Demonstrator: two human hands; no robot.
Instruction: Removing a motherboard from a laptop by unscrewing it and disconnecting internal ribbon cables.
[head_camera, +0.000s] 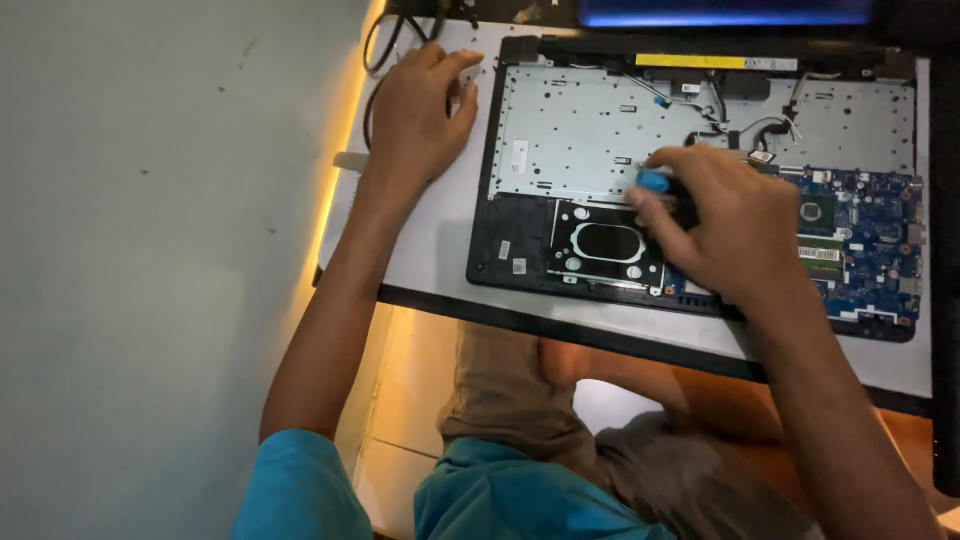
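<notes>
Two bare hands work over an opened black laptop base (520, 235) with its cover off, lying on a white tabletop (440, 230) and reaching from the table's middle toward its right edge. Inside the shell, a pale grey metal plate (580, 130) dotted with small holes fills the upper part, a black bracket with an oval cutout (605, 243) sits along the near edge, and a blue circuit board (870, 240) occupies the right end. Thin black and white wires (760, 125) run across the far right of the plate.

The right hand (725, 225) hovers over the centre of the base, fingers curled tight around a small tool with a blue handle (655, 181); its tip is hidden beneath the fingers. The left hand (420, 110) rests on the tabletop just beside the laptop's far left corner, fingers loosely bent; whether it grips anything cannot be told. Black cables (385, 45) loop near the table's far left corner. A glowing blue screen strip (725, 12) lines the far edge. Below the near edge, a teal shirt (500, 500) and brown shorts (520, 390) show.
</notes>
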